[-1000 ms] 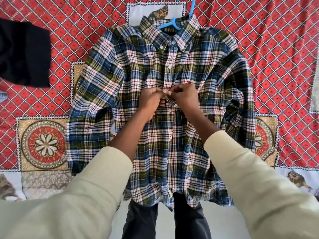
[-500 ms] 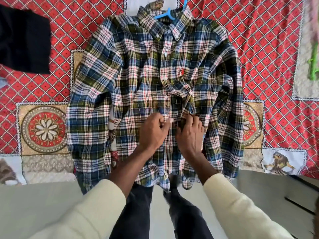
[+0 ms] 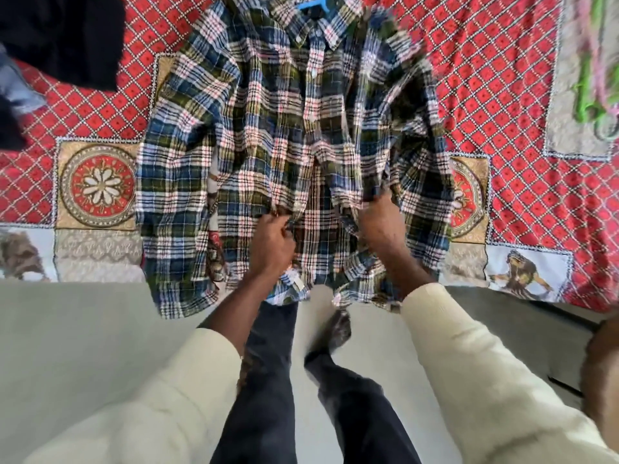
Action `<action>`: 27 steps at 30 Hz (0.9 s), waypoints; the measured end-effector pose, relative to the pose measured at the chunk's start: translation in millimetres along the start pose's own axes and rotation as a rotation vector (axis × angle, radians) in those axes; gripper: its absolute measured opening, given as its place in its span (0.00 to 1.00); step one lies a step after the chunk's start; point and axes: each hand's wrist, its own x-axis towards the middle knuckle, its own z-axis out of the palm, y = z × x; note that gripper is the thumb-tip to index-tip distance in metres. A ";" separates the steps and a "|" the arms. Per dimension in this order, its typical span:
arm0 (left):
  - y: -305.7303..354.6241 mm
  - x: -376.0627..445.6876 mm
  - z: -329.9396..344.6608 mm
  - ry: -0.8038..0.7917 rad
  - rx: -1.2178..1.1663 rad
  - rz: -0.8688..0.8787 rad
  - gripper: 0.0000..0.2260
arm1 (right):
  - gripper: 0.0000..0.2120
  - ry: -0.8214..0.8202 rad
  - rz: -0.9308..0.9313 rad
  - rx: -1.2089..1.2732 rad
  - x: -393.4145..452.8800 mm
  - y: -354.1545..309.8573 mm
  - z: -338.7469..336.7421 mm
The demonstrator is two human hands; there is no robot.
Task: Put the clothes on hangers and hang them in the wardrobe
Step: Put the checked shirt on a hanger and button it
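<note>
Your left hand (image 3: 272, 244) and right hand (image 3: 380, 222) each grip shirt (image 3: 264, 128) front edges near hem; blue hanger (image 3: 313, 3) beyond.

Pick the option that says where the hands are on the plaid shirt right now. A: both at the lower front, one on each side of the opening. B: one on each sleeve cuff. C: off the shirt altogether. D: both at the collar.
A: the left hand and right hand each grip a front edge of the plaid shirt near its hem, far below the collar.
</note>
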 end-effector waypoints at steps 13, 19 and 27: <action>16.6 35.6 -15.5 0.013 -0.104 0.076 0.05 | 0.16 0.164 -0.371 -0.484 -9.7 -0.5 41.0; 14.4 69.3 -17.7 0.024 -0.241 -0.057 0.07 | 0.07 -0.218 -0.097 -0.344 23.2 -15.3 -0.7; 49.8 122.1 -30.2 -0.069 -0.557 -0.102 0.10 | 0.07 0.301 -0.385 0.020 31.1 -81.8 25.4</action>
